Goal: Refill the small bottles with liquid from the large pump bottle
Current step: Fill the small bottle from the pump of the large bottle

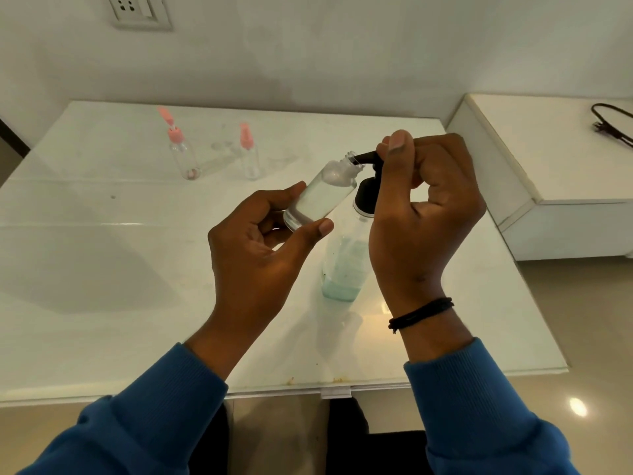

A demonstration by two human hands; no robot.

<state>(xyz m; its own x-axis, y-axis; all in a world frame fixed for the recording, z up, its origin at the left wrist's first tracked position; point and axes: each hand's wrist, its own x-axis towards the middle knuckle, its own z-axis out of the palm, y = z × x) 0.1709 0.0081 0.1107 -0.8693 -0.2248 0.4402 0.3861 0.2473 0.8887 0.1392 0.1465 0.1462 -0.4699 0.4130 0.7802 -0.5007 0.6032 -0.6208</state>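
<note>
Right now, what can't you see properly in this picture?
- Head view: the pump head is mostly hidden by the right hand.
- How full the small bottle in the left hand is: clear plastic, too hard to tell.
- The pink-capped bottles at the back: too small and blurry to see what's inside.
- The black cable is cut off by the right edge.

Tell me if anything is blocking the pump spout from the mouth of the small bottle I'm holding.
Nothing visible does. The uncapped small clear bottle in the left hand is tilted, its open mouth right at the black pump spout, under the right hand.
</note>
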